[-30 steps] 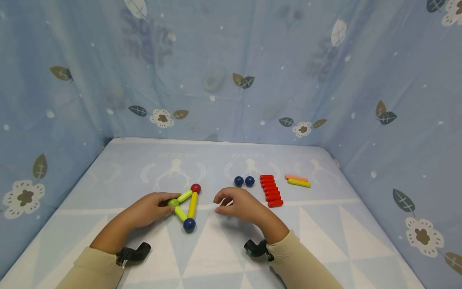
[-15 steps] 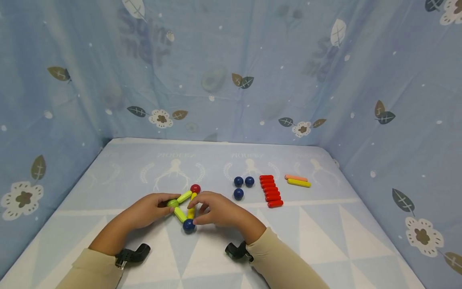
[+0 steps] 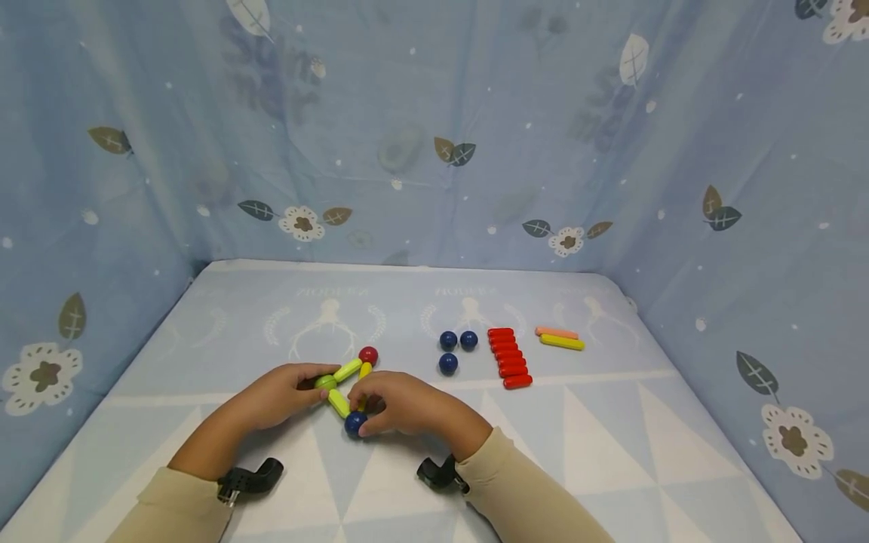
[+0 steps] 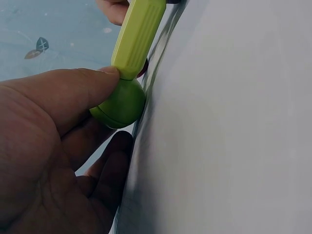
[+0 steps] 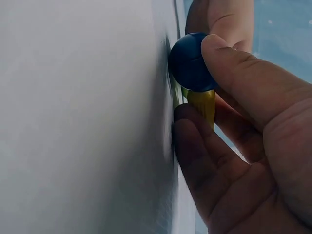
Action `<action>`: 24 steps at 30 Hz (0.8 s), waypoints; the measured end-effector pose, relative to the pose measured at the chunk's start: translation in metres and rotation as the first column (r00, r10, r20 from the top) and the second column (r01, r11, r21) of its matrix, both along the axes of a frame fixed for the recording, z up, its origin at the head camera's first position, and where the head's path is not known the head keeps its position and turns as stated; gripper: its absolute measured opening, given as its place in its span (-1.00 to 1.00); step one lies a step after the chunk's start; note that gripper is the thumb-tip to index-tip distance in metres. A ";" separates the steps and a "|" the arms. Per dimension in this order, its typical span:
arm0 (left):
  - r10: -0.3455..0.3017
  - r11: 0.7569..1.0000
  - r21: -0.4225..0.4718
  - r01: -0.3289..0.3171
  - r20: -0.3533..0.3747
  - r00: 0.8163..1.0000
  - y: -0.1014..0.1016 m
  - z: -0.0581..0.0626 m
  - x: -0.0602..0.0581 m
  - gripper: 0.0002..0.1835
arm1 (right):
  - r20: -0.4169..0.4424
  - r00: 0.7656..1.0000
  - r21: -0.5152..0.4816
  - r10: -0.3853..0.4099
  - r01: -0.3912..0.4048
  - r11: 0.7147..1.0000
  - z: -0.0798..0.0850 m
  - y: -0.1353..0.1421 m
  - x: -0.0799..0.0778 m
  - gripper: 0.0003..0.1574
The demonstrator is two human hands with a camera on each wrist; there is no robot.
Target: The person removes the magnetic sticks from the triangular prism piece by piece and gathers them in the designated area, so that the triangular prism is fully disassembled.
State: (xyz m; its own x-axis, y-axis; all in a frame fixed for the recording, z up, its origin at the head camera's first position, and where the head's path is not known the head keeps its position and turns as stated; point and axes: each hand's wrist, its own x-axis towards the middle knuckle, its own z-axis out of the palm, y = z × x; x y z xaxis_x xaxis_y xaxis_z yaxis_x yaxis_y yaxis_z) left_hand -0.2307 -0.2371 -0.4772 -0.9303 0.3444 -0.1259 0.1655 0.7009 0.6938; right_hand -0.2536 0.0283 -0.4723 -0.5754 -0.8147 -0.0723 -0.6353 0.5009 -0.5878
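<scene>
So in the head view, just left of centre in the lower half, there was a triangle (image 3: 338, 404) that looked pretty much closed up: green ball (image 3: 327, 383), red ball (image 3: 368, 355) and blue ball (image 3: 355, 424) at the corners, two lime sticks (image 3: 348, 369) and a yellow stick (image 3: 365, 370) for sides. Left hand (image 3: 288, 396) had the green ball pinched; right hand (image 3: 407, 403) was at the blue corner, covering part of the yellow side. Right of centre sat the leftovers: three loose blue balls (image 3: 448, 363), a row of red sticks (image 3: 509, 354), plus a pink stick (image 3: 557, 332) and a spare yellow one (image 3: 562, 342). I'd call it one shape nearly done, with plenty of parts unused. Left wrist view: thumb and fingers gripped the green ball mid-frame, a lime stick seated against it. Right wrist view: thumb pressed the blue ball upper right, fingers curled around by the yellow stick; couldn't tell if that joint was fully snug.
</scene>
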 end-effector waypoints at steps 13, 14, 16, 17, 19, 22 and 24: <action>-0.026 1.000 0.008 0.026 -0.015 1.000 -0.001 0.001 0.000 -0.50 | 0.084 0.995 -0.037 -0.046 0.050 0.998 0.001 -0.002 -0.002 -0.75; -0.027 1.000 0.009 0.028 -0.014 1.000 -0.001 0.001 0.000 -0.50 | 0.091 0.995 -0.037 -0.049 0.052 0.998 0.001 -0.002 -0.002 -0.77; -0.027 1.000 0.009 0.027 -0.015 1.000 -0.002 0.000 0.000 -0.51 | 0.102 0.994 -0.041 -0.044 0.049 0.998 0.000 -0.001 -0.002 -0.77; -0.026 1.000 0.010 0.026 -0.014 1.000 -0.002 0.000 0.000 -0.51 | 0.105 0.994 -0.040 -0.043 0.048 0.998 -0.001 -0.001 -0.003 -0.77; -0.025 1.000 0.010 0.025 -0.012 1.000 -0.001 -0.001 0.000 -0.51 | 0.100 0.994 -0.034 -0.050 0.054 0.998 -0.001 0.001 -0.003 -0.76; -0.026 1.000 0.003 0.026 -0.016 1.000 -0.001 -0.001 0.000 -0.50 | 0.077 0.994 -0.024 -0.080 0.082 0.996 0.000 0.007 -0.003 -0.76; -0.019 1.000 0.000 0.019 -0.012 1.000 -0.001 -0.001 -0.001 -0.49 | 0.053 0.993 -0.026 -0.107 0.108 0.994 0.002 0.011 -0.003 -0.78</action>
State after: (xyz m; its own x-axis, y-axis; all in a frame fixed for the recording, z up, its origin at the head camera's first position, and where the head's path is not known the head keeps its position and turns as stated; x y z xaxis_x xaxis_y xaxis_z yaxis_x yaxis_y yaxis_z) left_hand -0.2315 -0.2378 -0.4781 -0.9249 0.3623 -0.1150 0.1871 0.6973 0.6919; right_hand -0.2564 0.0397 -0.4701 -0.6560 -0.7503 -0.0815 -0.5470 0.5471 -0.6336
